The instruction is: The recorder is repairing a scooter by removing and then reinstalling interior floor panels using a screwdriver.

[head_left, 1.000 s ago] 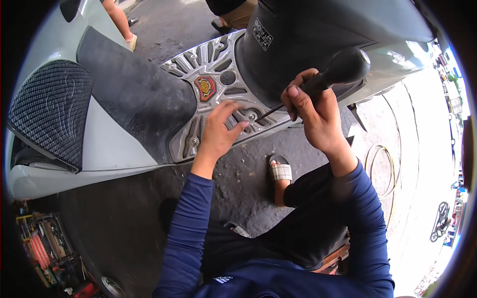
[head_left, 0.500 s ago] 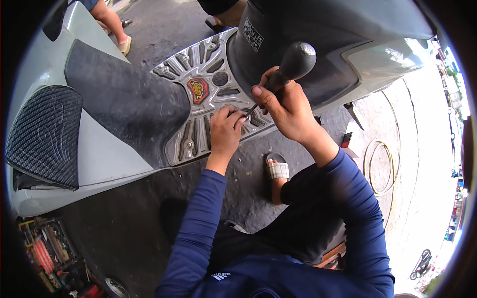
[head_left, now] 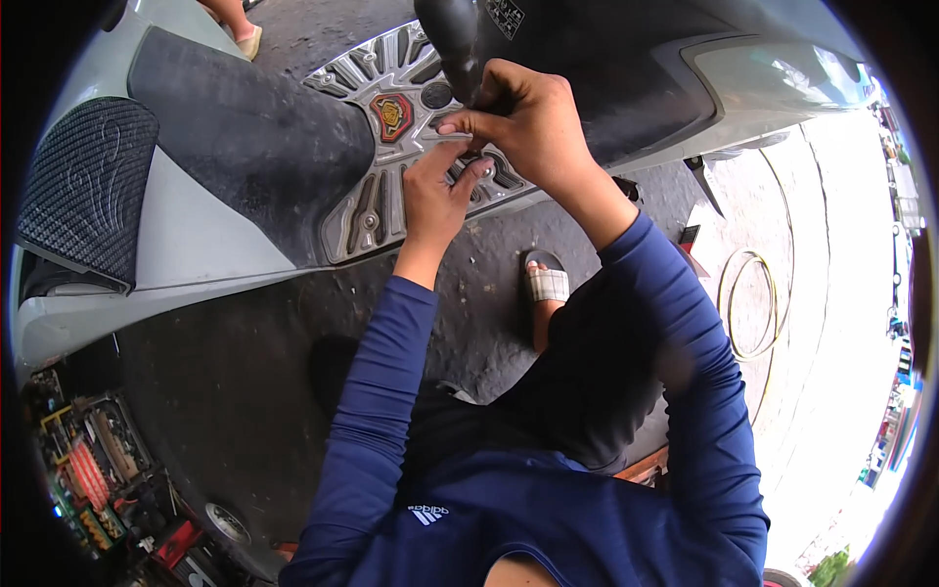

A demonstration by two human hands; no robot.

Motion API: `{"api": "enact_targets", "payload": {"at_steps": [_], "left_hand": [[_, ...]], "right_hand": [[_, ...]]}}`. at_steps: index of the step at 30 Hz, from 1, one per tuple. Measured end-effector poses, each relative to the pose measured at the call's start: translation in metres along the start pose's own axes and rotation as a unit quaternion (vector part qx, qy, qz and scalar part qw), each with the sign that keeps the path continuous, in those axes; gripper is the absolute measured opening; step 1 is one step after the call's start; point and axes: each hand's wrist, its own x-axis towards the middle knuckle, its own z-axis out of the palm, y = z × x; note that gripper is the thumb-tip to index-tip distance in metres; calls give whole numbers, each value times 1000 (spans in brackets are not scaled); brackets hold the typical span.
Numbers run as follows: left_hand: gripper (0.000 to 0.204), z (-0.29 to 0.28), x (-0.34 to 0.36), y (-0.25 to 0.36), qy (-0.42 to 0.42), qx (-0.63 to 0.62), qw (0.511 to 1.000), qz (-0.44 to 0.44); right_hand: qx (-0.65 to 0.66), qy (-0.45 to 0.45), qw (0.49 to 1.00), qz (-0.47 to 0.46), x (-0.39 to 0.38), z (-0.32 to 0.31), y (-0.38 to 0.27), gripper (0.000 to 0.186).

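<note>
My right hand (head_left: 528,117) is curled shut around a black tool handle (head_left: 460,44) held over the scooter's metal footplate (head_left: 391,147). My left hand (head_left: 435,196) is half open, fingertips (head_left: 479,168) touching the footplate near its right edge, just under the right hand.

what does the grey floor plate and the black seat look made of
Floor plate: likely cast metal or metal-look plastic, matte silver-grey with slotted ribs and dull glints. Seat: probably vinyl, matte black, fine grain, dusty.
</note>
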Motion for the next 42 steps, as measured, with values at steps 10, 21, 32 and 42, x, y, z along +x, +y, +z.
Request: {"api": "enact_targets", "payload": {"at_steps": [10,21,32,42], "left_hand": [[9,-5,8,11,-66,98,993,-13],[13,-3,17,15,-92,52,994,-14],[5,3,9,5,-50,48,997,-46],[5,0,14,4,-91,69,993,-36]], "right_hand": [[112,-31,993,-3,-11,-8,-1,18],[108,3,994,30,-13,-6,8,16],[75,-42,993,-76,-10,-1,-1,11],[16,40,996,-80,-4,7,5,20]]}}
